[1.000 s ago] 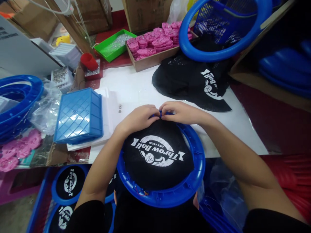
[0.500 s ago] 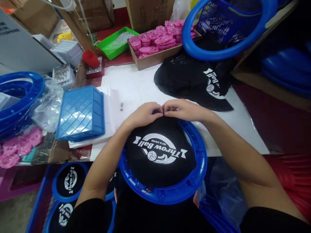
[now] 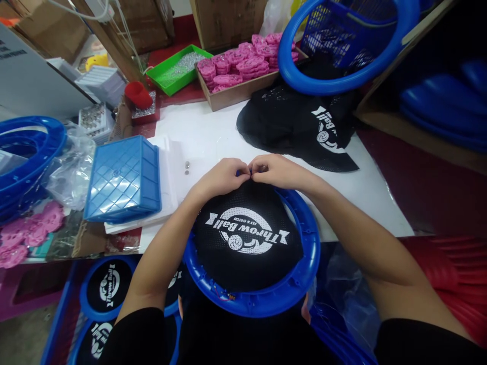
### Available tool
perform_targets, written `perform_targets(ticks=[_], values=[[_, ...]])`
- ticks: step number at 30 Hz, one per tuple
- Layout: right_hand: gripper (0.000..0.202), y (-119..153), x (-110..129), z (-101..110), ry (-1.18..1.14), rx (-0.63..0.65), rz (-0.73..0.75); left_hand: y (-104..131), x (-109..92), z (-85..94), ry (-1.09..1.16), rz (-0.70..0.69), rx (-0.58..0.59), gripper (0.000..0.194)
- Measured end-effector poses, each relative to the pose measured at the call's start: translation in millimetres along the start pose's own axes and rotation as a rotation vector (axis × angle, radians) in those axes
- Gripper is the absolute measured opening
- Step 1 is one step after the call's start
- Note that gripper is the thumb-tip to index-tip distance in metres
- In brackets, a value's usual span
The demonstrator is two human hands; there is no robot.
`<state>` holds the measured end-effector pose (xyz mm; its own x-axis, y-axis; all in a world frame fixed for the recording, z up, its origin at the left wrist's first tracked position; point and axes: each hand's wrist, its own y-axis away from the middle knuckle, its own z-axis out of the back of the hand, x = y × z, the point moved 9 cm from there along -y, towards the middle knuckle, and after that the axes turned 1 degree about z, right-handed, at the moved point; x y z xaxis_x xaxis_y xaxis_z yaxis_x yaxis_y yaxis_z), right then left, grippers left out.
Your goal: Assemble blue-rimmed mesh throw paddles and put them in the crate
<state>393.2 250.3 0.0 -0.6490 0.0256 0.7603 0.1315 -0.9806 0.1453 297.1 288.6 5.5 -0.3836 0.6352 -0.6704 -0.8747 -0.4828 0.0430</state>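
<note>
Black mesh (image 3: 249, 235) inside blue ring (image 3: 310, 248), across near edge of table (image 3: 414, 187). With left hand (image 3: 226, 177) and right hand (image 3: 279, 171), pinches narrowly on ring's far rim; whether also mesh edge, cannot tell. Beyond, white paper (image 3: 209, 129) with open room, until box of pink pieces (image 3: 243, 90). On mesh, can read "Throw Ball" and "Fly & Catch"

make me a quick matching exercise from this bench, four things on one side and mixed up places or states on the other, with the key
Things
1. printed black mesh
2. green tray
3. pink pieces
4. blue bin

Places or states
A. turned base up
B. piled in an open cardboard box
C. at the fingertips of the left hand and right hand
D. holding small silvery parts

Pairs: 1-C, 2-D, 3-B, 4-A
</note>
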Motion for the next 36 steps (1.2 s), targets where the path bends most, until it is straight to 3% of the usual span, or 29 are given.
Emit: perform_targets(ticks=[6, 13, 17, 23, 27, 31, 36], values=[[0.018, -1.4, -5.0, -2.2, -0.081, 0.095, 0.007, -3.8, -0.5, -1.7, -0.044, -0.04, 0.034, 0.017], [0.019, 2.7, 0.1, 0.5, 0.034, 0.072, 0.02, 9.3, -6.0, 5.3, -0.03, -0.148, -0.015, 0.016], [0.03, 10.7, 1.6, 6.3, 0.068, 0.131, 0.071, 25.1, -10.7, 3.0, -0.065, -0.148, 0.095, 0.025], [0.045, 21.7, -4.8, 12.4, 0.165, 0.277, 0.18, 41.1, -9.0, 8.0, -0.31, -0.064, 0.115, 0.034], [0.03, 16.4, 3.5, 8.7, 0.242, 0.145, 0.221, 52.2, 3.9, 8.4, -0.307, 0.037, 0.241, 0.041], [0.02, 11.1, 26.2, -2.7, 0.342, -0.051, 0.315, 60.6, 16.3, 25.8, -0.367, 0.178, 0.18, 0.039], [0.013, 20.4, 39.7, -7.1, 0.314, -0.008, 0.461, 53.6, 2.6, 28.4, -0.432, 0.144, 0.11, 0.024]])
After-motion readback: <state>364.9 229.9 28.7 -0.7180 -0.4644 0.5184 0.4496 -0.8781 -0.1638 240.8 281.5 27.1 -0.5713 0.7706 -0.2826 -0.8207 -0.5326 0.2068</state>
